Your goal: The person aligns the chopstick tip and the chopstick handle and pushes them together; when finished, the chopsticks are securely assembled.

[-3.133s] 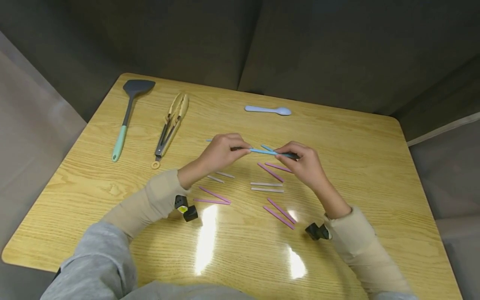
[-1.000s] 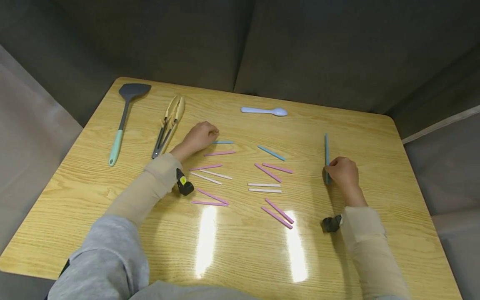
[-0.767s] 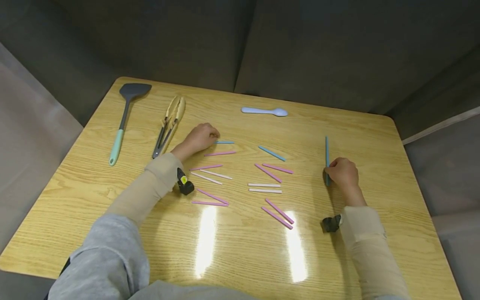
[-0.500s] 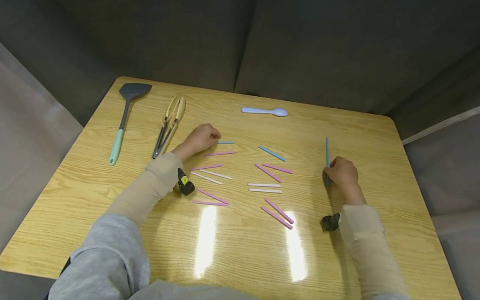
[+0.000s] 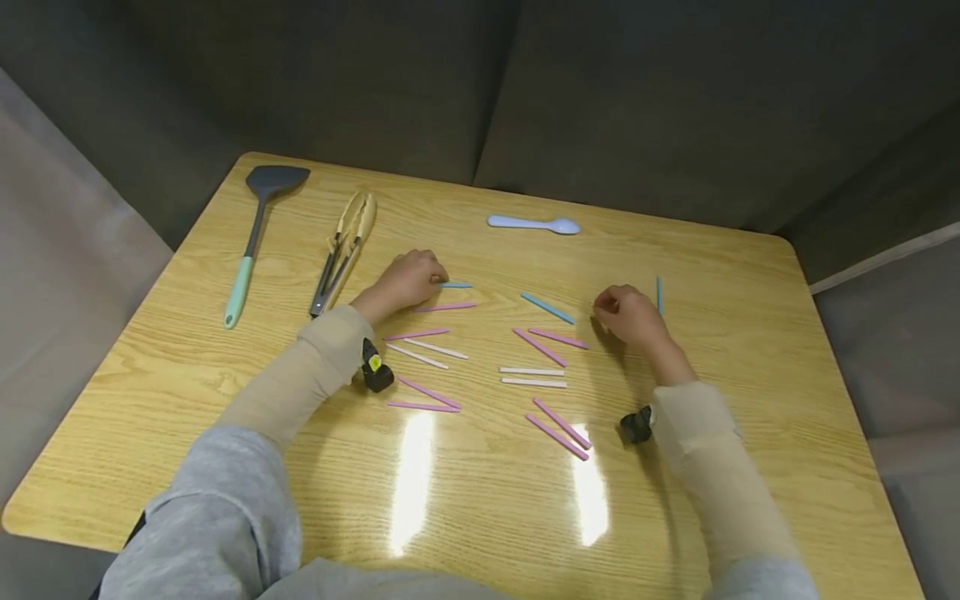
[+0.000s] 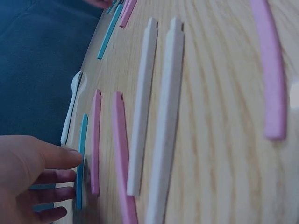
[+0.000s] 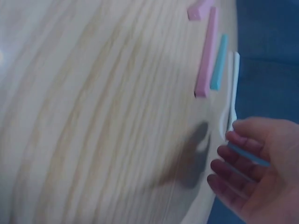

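Head view, left to right: my left hand (image 5: 405,281) at the left end of the left blue stick (image 5: 457,285); left wrist view shows thumb tip overlapping it, fingers apart, contact I cannot tell. Middle blue stick (image 5: 547,308) slants between my hands, nearer the right. Right hand (image 5: 632,317) hovers, fingers loosely bent, apart; right blue stick (image 5: 659,293) lies just right of it.

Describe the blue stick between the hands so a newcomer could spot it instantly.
On the wooden table, find the pale spoon near the far edge. In the head view, the blue stick lies slantwise below it. The closest sticks are pink; unlike the other blue sticks, partly hidden by the left hand and right hand, it shows whole.
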